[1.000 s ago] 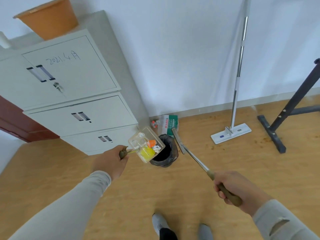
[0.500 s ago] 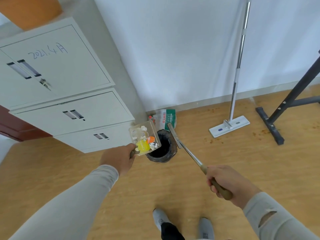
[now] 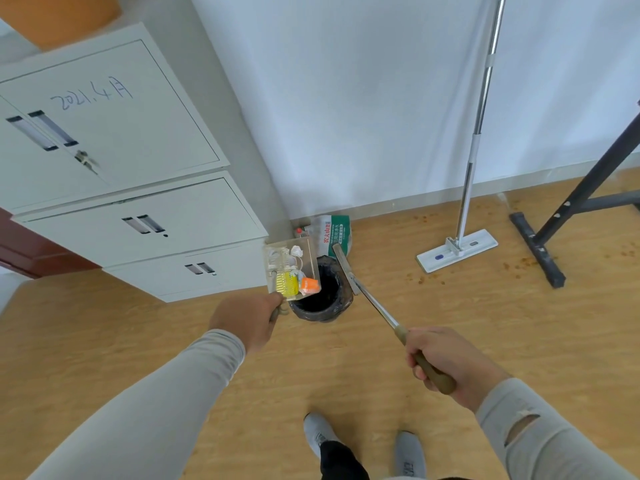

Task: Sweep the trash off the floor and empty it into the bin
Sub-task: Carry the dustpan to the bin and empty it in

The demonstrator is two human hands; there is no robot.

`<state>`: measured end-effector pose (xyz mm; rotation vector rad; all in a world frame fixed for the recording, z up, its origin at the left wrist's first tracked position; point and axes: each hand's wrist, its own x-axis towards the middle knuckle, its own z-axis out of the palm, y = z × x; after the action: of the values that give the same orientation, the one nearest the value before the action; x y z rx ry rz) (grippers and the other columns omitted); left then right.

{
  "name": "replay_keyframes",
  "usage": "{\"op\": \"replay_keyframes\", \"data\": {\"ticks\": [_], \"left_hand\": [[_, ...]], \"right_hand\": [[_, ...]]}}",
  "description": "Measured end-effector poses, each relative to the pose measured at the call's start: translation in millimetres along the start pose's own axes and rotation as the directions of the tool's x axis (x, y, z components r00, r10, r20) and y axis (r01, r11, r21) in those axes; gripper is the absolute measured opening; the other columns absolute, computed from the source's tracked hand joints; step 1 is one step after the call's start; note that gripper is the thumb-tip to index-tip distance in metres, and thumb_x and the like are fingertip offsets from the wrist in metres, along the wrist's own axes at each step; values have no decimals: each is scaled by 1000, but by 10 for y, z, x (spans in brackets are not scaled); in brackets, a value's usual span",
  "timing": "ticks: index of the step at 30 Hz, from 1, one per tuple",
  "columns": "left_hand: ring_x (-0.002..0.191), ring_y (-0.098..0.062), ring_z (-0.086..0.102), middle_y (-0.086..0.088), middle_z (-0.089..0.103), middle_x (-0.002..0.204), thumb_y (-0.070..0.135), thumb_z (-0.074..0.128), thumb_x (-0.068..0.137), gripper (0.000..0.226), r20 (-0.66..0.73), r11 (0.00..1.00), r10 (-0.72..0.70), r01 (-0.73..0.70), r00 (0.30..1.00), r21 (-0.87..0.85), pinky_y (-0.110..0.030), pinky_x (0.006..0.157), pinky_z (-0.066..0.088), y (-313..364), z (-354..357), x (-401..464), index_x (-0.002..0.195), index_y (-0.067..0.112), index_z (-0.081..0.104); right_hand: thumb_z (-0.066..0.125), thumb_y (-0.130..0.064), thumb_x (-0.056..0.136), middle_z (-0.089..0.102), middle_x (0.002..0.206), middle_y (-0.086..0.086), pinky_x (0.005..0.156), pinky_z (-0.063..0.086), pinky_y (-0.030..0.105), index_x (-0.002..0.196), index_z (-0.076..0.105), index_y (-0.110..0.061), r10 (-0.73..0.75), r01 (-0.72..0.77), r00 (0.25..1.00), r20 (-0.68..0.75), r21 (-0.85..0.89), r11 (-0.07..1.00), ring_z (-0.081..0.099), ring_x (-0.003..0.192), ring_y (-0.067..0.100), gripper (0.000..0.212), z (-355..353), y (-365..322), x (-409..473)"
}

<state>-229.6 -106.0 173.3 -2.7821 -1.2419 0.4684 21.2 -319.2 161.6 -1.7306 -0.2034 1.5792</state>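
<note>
Above a wooden floor (image 3: 450, 341), seen from a head-worn camera looking down, a person's two hands reach forward in grey sleeves. The left hand (image 3: 247, 318) grasps the short handle of a clear plastic dustpan (image 3: 291, 270), fingers curled round it. The right hand (image 3: 450, 365) clenches the brown grip of a small broom (image 3: 363, 292), whose metal shaft angles up and left so its head hangs over the far rim of the bin.

The dustpan now hovers over the near-left edge of the black-lined bin (image 3: 322, 299), and it holds the trash (image 3: 294, 277): a yellow piece, an orange piece and several white scraps. Compared with a second ago, the pan has tipped from lying nearly level to standing steeply, and the scraps have slid toward its lower lip by the bin's mouth. That suggests the emptying step is under way, with nothing visibly dropped yet.

Just behind the bin, against the wall, leans a green-and-white packet (image 3: 332, 232). To the left stands a pale metal cabinet (image 3: 138, 209). To the right, a flat mop (image 3: 457, 249) rests against the wall, with brown crumbs scattered on the floor near it, and a black metal stand (image 3: 554, 230) fills the far right. The person's grey shoes show at the bottom edge.
</note>
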Motion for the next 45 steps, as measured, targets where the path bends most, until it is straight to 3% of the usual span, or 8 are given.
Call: {"op": "replay_keyframes", "data": {"ticks": [10,27,33,45], "left_hand": [[78,-27,69,4,71,94,38,38,102,30,20,998,25,-26,999,50,-37,71,59,-7,60,-37,127,33,53],[75,-27,68,5,68,92,38,38,102,30,74,990,56,-64,996,123,-37,65,57,25,91,-75,129,34,49],[77,-29,68,3,68,93,31,44,102,31,141,972,120,-145,983,183,-37,67,57,20,133,-115,132,31,48],[80,-30,69,1,68,96,30,43,103,33,146,968,110,-139,983,209,-38,69,57,57,97,-127,135,30,47]], "right_hand": [[54,-3,90,54,62,9,41,32,22,71,57,-5,9,-9,1000,12,-12,1000,48,46,18,19,-15,14,2],[55,-3,89,55,68,12,41,32,23,76,56,-6,22,-22,1000,14,-6,1000,49,46,18,13,-74,23,16],[56,-5,89,55,66,11,43,31,24,80,58,-5,39,-39,999,1,-1,999,49,46,17,9,-70,20,10],[56,-4,88,55,62,9,41,31,22,80,58,-4,44,-44,999,-10,-2,999,48,45,17,9,-78,-3,-2]]}}
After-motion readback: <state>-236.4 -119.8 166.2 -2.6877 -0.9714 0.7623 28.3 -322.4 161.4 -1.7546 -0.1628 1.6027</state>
